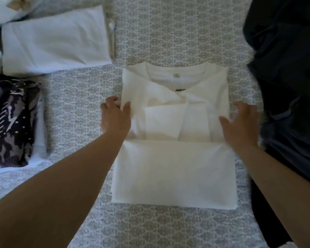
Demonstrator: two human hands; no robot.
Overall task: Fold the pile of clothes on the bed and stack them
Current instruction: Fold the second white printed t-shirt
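The white shirt (175, 126) lies flat in the middle of the bed (168, 33), with its collar on the far side from me and its bottom part already folded up toward me into a neat flap. My left hand (115, 117) pinches the shirt's left edge between thumb and fingers. My right hand (240, 126) rests at the shirt's right edge with its fingers spread and loose, so its grip is not closed on anything yet. I think the job now is to fold the shirt over one more time to make a small tidy square. To do it well, I should grab both side edges at the same height, lift them together, and lay the flap over the collar part so the edges line up. Then I should press it flat. Left of the shirt are a folded white cloth (55, 42) and a folded black and white patterned cloth (11, 122), so the shirt could go on one of those. Right of the shirt is the dark pile (284, 68) not yet folded.
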